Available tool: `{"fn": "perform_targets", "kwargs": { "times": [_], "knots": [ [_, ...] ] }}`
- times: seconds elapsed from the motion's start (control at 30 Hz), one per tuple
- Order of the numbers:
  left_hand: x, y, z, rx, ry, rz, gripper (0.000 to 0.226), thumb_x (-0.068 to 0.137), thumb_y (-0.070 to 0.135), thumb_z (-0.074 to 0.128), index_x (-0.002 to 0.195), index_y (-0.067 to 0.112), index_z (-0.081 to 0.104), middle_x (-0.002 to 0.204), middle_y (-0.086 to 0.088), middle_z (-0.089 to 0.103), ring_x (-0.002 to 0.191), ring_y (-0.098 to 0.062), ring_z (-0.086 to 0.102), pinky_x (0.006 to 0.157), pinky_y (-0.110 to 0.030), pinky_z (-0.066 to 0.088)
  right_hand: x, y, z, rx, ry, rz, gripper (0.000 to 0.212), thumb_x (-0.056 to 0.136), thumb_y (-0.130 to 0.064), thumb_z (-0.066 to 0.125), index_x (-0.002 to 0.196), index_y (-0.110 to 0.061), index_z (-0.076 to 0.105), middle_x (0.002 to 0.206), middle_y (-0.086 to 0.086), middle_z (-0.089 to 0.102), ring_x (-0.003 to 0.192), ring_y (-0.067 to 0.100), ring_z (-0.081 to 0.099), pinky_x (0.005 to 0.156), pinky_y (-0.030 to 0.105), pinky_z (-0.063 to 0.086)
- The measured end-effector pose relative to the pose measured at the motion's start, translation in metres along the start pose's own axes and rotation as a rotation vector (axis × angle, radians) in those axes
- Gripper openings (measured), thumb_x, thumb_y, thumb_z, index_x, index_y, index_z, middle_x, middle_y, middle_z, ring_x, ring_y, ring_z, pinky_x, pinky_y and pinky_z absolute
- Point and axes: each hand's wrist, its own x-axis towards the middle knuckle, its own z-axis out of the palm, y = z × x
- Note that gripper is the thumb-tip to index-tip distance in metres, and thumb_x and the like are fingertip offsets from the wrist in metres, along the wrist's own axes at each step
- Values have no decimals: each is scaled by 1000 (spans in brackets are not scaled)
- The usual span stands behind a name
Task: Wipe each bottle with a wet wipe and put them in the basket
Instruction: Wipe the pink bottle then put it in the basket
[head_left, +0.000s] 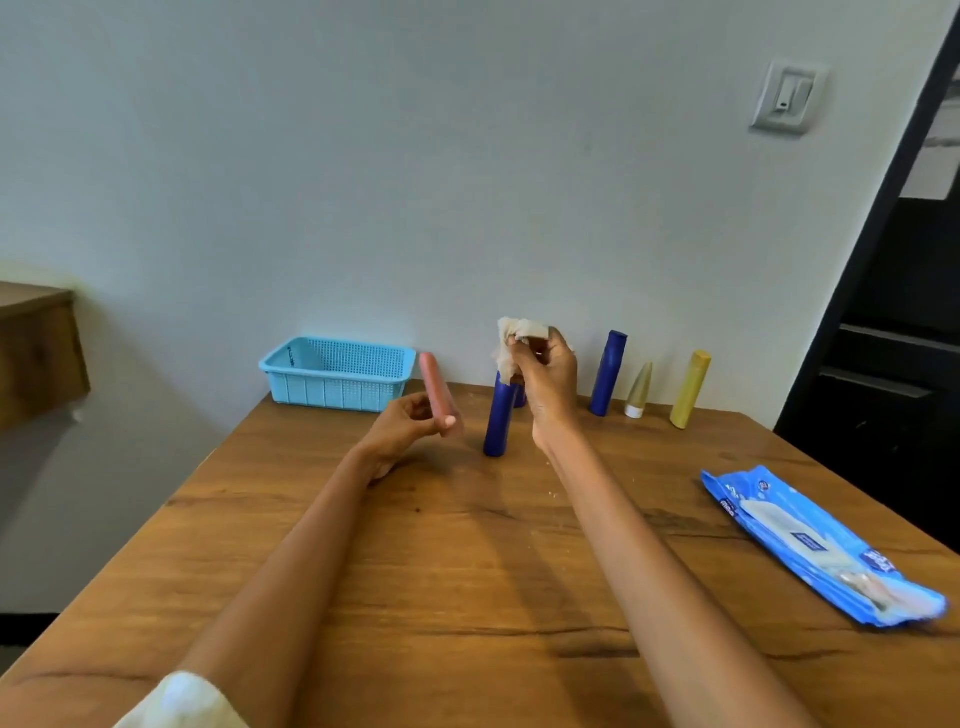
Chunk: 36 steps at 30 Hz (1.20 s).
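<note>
The left hand (402, 423) is gripping a pink bottle (438, 392) just right of the basket (337, 371), whose inside is hidden. The right hand (545, 379) is pinching a wipe (511, 338) above a blue bottle (498, 421). The pack's (815, 543) writing is unreadable.

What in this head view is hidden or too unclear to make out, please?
- Basket floor: hidden by its near wall; contents unknown.
- Dark object behind the near blue bottle: mostly covered by the right hand.
- Wet wipe pack print: too blurred to read.
- Pink bottle lower end: covered by left hand.
</note>
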Motion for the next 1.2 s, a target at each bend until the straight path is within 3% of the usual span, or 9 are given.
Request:
{"fn": "perform_targets", "kwargs": {
  "times": [0.13, 0.27, 0.43, 0.53, 0.63, 0.83, 0.93, 1.1, 1.2],
  "knots": [
    [1, 23, 1, -372, 5, 97, 40, 81, 8, 65, 119, 6, 55, 105, -5, 69, 108, -22, 62, 93, -31, 50, 12, -17, 16, -130, 12, -163, 29, 88, -12, 64, 112, -22, 52, 94, -13, 60, 83, -1, 60, 69, 17, 53],
    [7, 53, 2, -723, -31, 263, 82, 50, 31, 91, 117, -1, 56, 101, -8, 71, 90, -22, 70, 85, -30, 55, 23, -14, 25, -288, -15, -203, 17, 87, -22, 67, 102, -15, 70, 100, 2, 70, 87, 12, 65, 79, 31, 55],
    [6, 75, 10, -739, -121, 361, 89, 50, 38, 91, 120, 0, 53, 109, -11, 69, 95, -23, 68, 76, -26, 56, 11, -16, 38, -241, -41, -243, 8, 88, -21, 63, 90, -22, 70, 96, 1, 68, 79, 1, 62, 66, 13, 46],
    [7, 72, 11, -783, -99, 336, 96, 46, 34, 93, 127, 5, 49, 110, -16, 68, 97, -26, 68, 79, -34, 57, 9, -22, 45, -149, -53, -247, 15, 90, -17, 59, 101, -15, 69, 98, -10, 60, 85, -2, 58, 64, 4, 43],
    [15, 69, 7, -878, -3, 313, 95, 42, 32, 94, 122, 4, 50, 98, -16, 71, 85, -25, 70, 77, -36, 58, 15, -23, 47, -105, 21, -300, 18, 93, -19, 56, 105, -12, 66, 99, -7, 61, 88, 3, 60, 69, 6, 46],
    [14, 83, 16, -791, 18, 250, 29, 88, 19, 55, 111, 2, 57, 84, -10, 70, 74, -17, 69, 69, -28, 58, 15, -21, 46, -212, -24, -463, 18, 85, -10, 65, 102, -9, 71, 102, -2, 66, 94, -2, 59, 80, 7, 46],
    [15, 85, 21, -741, 77, 215, 24, 92, 19, 53, 110, 5, 60, 72, -5, 66, 65, -12, 63, 63, -23, 57, 11, -19, 49, -307, -98, -518, 12, 83, -11, 69, 94, -10, 74, 94, -1, 68, 87, 3, 63, 75, 12, 51],
    [15, 84, 22, -724, 103, 197, 29, 83, 24, 61, 106, 7, 61, 82, -7, 67, 77, -17, 62, 71, -25, 56, 13, -7, 37, -341, -71, -440, 7, 83, -12, 69, 86, -7, 73, 83, -1, 67, 72, 11, 65, 62, 32, 58],
    [14, 85, 25, -715, 55, 180, 27, 87, 24, 57, 107, 8, 60, 88, -10, 66, 79, -18, 62, 75, -27, 56, 13, -10, 33, -276, -10, -494, 12, 85, -6, 65, 94, -8, 73, 90, -1, 69, 77, 6, 66, 65, 21, 56]
  ]
}}
